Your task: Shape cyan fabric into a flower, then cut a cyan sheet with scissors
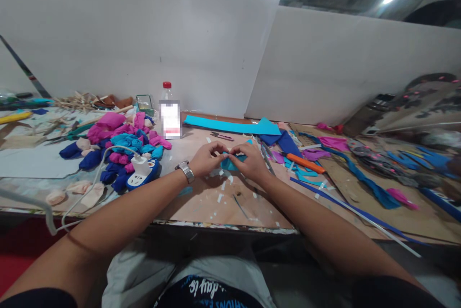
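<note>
Both hands meet over the middle of the table, fingertips together. My left hand, with a metal watch on its wrist, is closed in a pinch. My right hand pinches too, from the other side. Between them is a small teal piece of fabric, partly covered by the fingers. Just beyond the hands lie small thread snips and a long turquoise strip. An orange utility knife rests to the right, among blue and turquoise scraps.
On the left, bunched pink, blue and turquoise fabric pieces lie by a power strip with a white cable. A red-capped bottle stands near the white partition. Farther right, a dark tumbler stands behind a cardboard sheet.
</note>
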Demonstrator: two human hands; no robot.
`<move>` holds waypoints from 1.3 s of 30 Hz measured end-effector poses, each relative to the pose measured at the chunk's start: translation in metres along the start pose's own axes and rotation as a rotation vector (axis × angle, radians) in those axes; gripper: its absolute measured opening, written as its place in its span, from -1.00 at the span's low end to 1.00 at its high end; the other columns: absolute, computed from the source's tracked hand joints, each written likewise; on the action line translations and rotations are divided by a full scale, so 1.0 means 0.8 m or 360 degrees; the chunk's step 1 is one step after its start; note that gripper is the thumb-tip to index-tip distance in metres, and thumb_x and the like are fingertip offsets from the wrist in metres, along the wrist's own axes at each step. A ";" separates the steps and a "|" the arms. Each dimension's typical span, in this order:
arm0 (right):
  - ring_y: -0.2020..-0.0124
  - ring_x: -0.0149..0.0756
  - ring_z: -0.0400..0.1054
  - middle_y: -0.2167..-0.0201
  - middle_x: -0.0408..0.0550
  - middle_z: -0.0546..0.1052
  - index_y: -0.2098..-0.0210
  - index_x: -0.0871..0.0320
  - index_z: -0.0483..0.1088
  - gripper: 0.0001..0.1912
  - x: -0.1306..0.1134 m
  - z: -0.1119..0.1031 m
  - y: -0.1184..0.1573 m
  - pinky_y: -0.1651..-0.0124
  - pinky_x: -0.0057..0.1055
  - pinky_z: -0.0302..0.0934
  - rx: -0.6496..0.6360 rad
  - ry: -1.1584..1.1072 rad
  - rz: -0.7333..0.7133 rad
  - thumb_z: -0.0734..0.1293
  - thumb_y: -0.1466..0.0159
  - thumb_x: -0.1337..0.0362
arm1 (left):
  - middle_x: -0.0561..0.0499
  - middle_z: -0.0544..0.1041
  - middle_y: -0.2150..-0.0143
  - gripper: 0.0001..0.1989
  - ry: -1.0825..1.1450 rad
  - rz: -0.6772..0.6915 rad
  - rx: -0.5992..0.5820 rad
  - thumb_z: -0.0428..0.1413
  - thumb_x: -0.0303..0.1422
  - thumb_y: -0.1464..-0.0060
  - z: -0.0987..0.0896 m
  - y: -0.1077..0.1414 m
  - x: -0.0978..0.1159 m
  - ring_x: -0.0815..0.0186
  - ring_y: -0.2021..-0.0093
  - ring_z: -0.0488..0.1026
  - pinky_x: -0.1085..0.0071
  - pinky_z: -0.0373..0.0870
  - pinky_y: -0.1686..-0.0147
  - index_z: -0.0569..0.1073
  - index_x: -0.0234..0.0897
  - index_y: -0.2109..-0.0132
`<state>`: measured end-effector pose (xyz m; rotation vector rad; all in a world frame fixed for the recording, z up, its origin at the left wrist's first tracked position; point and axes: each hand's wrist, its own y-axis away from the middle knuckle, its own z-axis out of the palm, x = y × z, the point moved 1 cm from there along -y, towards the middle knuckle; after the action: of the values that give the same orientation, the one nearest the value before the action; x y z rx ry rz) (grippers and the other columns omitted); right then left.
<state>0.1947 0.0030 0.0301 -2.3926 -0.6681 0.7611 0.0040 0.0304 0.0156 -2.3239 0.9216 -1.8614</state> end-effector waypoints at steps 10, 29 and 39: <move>0.20 -0.12 0.49 0.29 -0.03 0.65 0.32 0.08 0.51 -0.82 0.001 0.001 0.000 0.06 -0.16 0.24 0.0018 -0.0018 0.0032 0.41 -0.31 0.11 | -0.07 0.59 0.11 -0.78 0.0029 0.0057 -0.0021 0.15 -0.25 -0.19 0.001 -0.002 -0.010 0.26 0.14 0.53 0.36 0.45 0.17 0.49 -0.28 0.07; 0.22 -0.13 0.49 0.30 -0.04 0.66 0.31 0.08 0.54 -0.73 0.006 0.004 0.000 -0.01 -0.12 0.19 0.0013 0.0029 0.0071 0.44 -0.29 0.00 | -0.04 0.62 0.20 -0.72 0.0139 -0.0035 -0.0135 0.07 -0.28 -0.25 0.002 0.001 -0.008 0.36 0.34 0.50 0.48 0.35 0.37 0.39 -0.25 -0.07; 0.10 -0.08 0.45 0.22 -0.02 0.64 0.21 0.05 0.56 -0.75 0.008 0.004 0.001 -0.07 -0.09 0.17 -0.0039 0.0011 -0.0040 0.41 -0.32 0.01 | -0.12 0.63 0.11 -0.51 0.0267 0.0030 -0.0196 0.08 -0.29 -0.25 0.005 0.000 -0.007 0.36 0.35 0.52 0.42 0.42 0.29 0.32 -0.30 -0.28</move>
<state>0.1977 0.0077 0.0251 -2.4030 -0.7072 0.7379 0.0069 0.0315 0.0091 -2.2421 1.1014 -2.0746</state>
